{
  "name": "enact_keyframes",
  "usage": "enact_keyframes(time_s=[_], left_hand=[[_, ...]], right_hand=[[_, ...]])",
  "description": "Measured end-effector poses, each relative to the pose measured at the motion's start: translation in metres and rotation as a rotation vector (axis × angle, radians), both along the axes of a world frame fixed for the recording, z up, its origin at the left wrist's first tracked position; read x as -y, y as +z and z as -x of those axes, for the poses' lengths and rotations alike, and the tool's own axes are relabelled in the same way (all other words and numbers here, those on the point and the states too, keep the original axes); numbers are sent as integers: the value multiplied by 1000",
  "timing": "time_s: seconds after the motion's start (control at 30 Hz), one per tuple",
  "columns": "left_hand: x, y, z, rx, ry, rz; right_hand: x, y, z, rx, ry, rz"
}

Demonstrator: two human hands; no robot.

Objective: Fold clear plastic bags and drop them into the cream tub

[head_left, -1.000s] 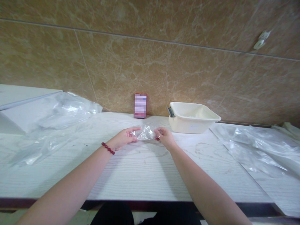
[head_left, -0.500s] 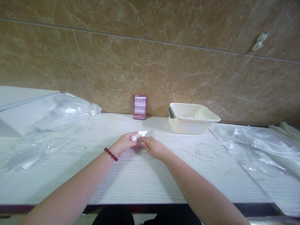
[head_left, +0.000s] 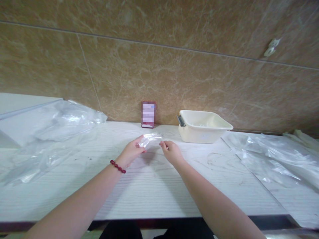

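- Left hand [head_left: 133, 150] clamped on clear plastic bag [head_left: 149, 140]
- Right hand [head_left: 171, 152] at its right end, grip unclear
- Worktop [head_left: 147, 189] stretches wide toward dark front edge [head_left: 152, 221]

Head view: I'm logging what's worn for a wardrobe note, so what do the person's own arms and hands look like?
The left forearm and right forearm show no sleeves. A bracelet of round, dark red beads circles the left wrist; nothing shows on the right. The left hand and right hand are ungloved. Any ring is too small to tell.
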State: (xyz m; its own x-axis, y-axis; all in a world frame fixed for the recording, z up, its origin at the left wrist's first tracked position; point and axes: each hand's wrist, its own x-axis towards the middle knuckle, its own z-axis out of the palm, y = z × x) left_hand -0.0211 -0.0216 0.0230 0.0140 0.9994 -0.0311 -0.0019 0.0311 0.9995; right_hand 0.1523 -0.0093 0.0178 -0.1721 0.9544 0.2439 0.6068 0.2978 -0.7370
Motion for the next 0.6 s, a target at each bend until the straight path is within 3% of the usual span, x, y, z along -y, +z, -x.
enact_keyframes(time_s=[0.13, 0.23, 0.37, 0.6], left_hand=[[6, 5, -6, 66, -19, -67], [11, 8, -12, 112, -77, -109], [14, 6, -18, 73, -127, -133], [14, -2, -18, -36, -184, -218]], right_hand=[[18, 5, 22, -567, 125, 510], [24, 8, 29, -966, 174, 711], [18, 10, 25, -1199, 49, 704], [8, 4, 22, -1381, -65, 582]])
